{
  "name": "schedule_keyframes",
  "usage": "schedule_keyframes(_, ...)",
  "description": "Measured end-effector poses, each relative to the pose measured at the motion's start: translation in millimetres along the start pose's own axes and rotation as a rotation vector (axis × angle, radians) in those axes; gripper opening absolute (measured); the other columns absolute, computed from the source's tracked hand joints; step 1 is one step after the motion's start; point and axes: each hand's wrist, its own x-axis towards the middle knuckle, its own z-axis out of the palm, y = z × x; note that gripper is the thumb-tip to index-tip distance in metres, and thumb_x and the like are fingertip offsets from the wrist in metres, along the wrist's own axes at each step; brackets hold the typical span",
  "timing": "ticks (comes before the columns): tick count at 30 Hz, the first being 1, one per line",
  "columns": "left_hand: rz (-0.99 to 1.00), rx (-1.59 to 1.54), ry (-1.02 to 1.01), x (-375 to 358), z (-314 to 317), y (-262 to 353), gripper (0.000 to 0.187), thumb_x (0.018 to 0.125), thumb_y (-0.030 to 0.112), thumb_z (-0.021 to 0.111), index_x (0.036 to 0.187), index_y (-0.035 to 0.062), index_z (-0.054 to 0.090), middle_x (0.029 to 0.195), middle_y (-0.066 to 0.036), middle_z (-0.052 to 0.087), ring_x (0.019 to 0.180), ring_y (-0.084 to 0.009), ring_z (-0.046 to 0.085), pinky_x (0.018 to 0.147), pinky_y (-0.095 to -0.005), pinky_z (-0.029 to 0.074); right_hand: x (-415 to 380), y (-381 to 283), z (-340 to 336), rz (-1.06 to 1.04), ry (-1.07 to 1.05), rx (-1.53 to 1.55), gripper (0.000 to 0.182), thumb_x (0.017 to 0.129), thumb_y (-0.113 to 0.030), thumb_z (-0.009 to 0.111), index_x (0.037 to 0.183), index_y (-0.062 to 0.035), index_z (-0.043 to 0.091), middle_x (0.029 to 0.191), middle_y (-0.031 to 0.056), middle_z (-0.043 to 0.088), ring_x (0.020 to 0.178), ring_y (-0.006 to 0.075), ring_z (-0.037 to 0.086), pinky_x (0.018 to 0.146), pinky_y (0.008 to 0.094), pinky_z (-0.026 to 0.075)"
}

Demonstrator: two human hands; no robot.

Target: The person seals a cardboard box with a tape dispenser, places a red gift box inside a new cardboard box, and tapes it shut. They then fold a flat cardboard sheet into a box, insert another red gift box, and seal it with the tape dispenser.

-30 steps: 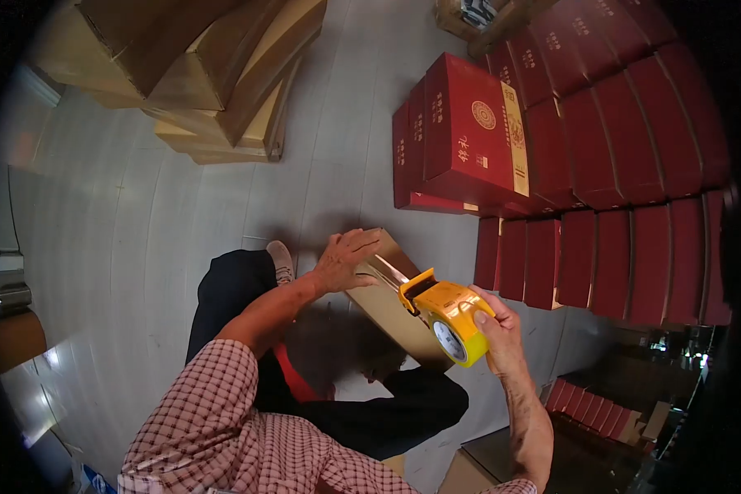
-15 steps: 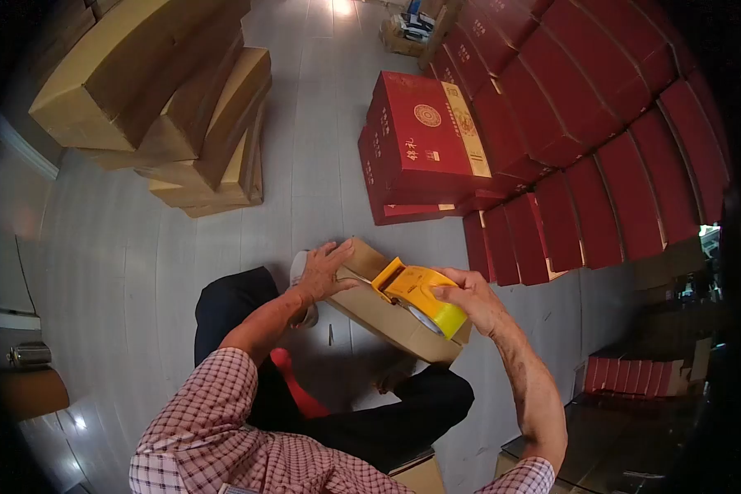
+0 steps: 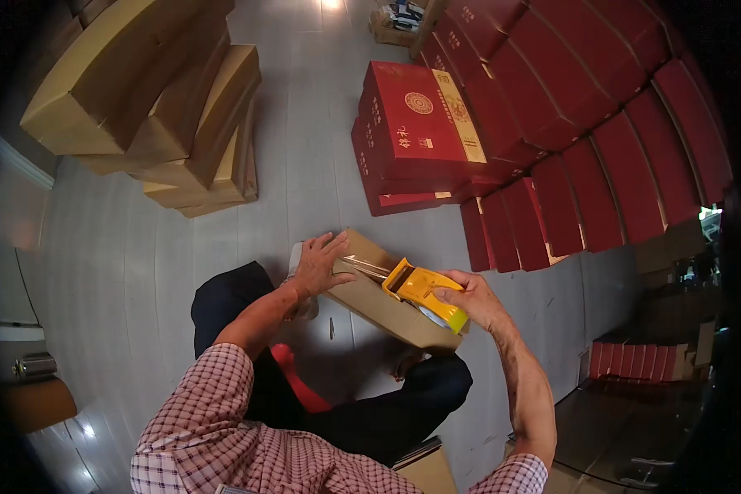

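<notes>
A long brown cardboard box [image 3: 370, 309] lies slantwise on the floor between my legs. My left hand [image 3: 321, 262] rests on its left end, fingers spread. In my right hand [image 3: 471, 298] is a yellow tape dispenser [image 3: 424, 290], held over the right half of the box. A strip of shiny tape [image 3: 364, 265] runs along the top of the box from the dispenser toward my left hand.
Brown cartons [image 3: 198, 156] are stacked at the upper left. Red gift boxes [image 3: 420, 115] stand in rows at the upper right. More red boxes [image 3: 634, 361] are at the lower right, and a metal cylinder [image 3: 34, 365] is at the far left.
The dispenser and my right hand have moved slightly right along the box, and more tape shows between the dispenser and my left hand. The view has shifted slightly.
</notes>
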Motion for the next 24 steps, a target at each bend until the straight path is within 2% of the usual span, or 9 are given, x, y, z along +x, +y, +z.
schedule_keyframes(5,0.019,0.01,-0.043,3,1,-5,0.092,0.075,0.055,0.086,0.148,0.0097,0.054,0.162,-0.008,0.049,0.142,-0.0371,0.046,0.115,-0.0546,0.033,-2,1,-11,0.047,-0.09,-0.14,0.051,0.098,-0.023,0.074,0.143,-0.0033,0.064,0.116,0.0068,0.075,0.104,0.0119,0.066,0.099,0.0282,0.051)
schedule_keyframes(6,0.016,0.011,-0.053,7,-1,-4,0.093,0.075,0.055,0.087,0.149,0.0091,0.053,0.162,-0.009,0.049,0.142,-0.0378,0.046,0.116,-0.0543,0.033,0,0,-12,0.078,-0.065,-0.217,0.052,0.094,-0.032,0.078,0.136,-0.003,0.069,0.109,0.0088,0.077,0.1,0.015,0.068,0.096,0.0299,0.053)
schedule_keyframes(9,-0.004,0.008,-0.079,9,0,-2,0.096,0.073,0.053,0.088,0.15,0.0084,0.052,0.162,-0.01,0.048,0.143,-0.0386,0.046,0.117,-0.0538,0.032,-6,-12,-10,0.276,0.03,-0.433,0.053,0.09,-0.04,0.082,0.128,-0.0035,0.075,0.102,0.0103,0.078,0.092,0.0165,0.071,0.087,0.0306,0.056)
schedule_keyframes(12,-0.003,0.014,-0.1,10,-3,1,0.096,0.072,0.052,0.089,0.15,0.0086,0.052,0.162,-0.01,0.048,0.144,-0.0381,0.045,0.116,-0.0549,0.032,-31,20,-33,0.175,0.121,-0.3,0.049,0.088,-0.041,0.085,0.121,-0.0038,0.079,0.097,0.0106,0.078,0.084,0.0163,0.073,0.079,0.0311,0.058)
schedule_keyframes(13,0.006,0.016,-0.1,10,-3,0,0.096,0.072,0.052,0.089,0.15,0.0088,0.052,0.162,-0.01,0.048,0.144,-0.0378,0.045,0.116,-0.0555,0.032,-38,31,-42,0.179,0.111,-0.222,0.049,0.088,-0.038,0.086,0.123,-0.0038,0.078,0.099,0.0098,0.079,0.082,0.0153,0.073,0.077,0.03,0.059)
schedule_keyframes(16,0.044,0.083,-0.14,11,-5,-1,0.097,0.072,0.053,0.089,0.15,0.0086,0.052,0.163,-0.01,0.046,0.146,-0.0387,0.043,0.116,-0.057,0.032,-65,48,-58,0.084,0.141,-0.201,0.047,0.088,-0.034,0.086,0.123,-0.0038,0.078,0.1,0.0094,0.079,0.084,0.0155,0.074,0.079,0.0298,0.059)
schedule_keyframes(20,0.111,0.187,-0.198,14,-6,-5,0.101,0.075,0.062,0.083,0.152,0.006,0.049,0.165,-0.012,0.043,0.154,-0.0391,0.033,0.123,-0.0607,0.023,-97,82,-92,0.071,0.156,-0.186,0.047,0.088,-0.033,0.086,0.124,-0.004,0.077,0.102,0.0093,0.08,0.088,0.0173,0.075,0.083,0.0306,0.06)
schedule_keyframes(21,0.114,0.192,-0.25,17,-11,-1,0.094,0.081,0.06,0.078,0.152,0.0047,0.049,0.165,-0.013,0.042,0.157,-0.0388,0.027,0.126,-0.0613,0.019,-107,92,-99,0.06,0.157,-0.159,0.048,0.088,-0.034,0.086,0.124,-0.0041,0.077,0.103,0.0093,0.08,0.089,0.0178,0.075,0.084,0.0311,0.06)
schedule_keyframes(24,0.239,0.254,-0.34,27,-22,-12,0.083,0.089,0.052,0.074,0.153,0.0049,0.048,0.165,-0.013,0.042,0.158,-0.0383,0.027,0.127,-0.0609,0.017,-129,107,-115,0.061,0.148,-0.161,0.05,0.087,-0.035,0.086,0.125,-0.0041,0.077,0.105,0.0093,0.08,0.092,0.0192,0.076,0.085,0.032,0.061)
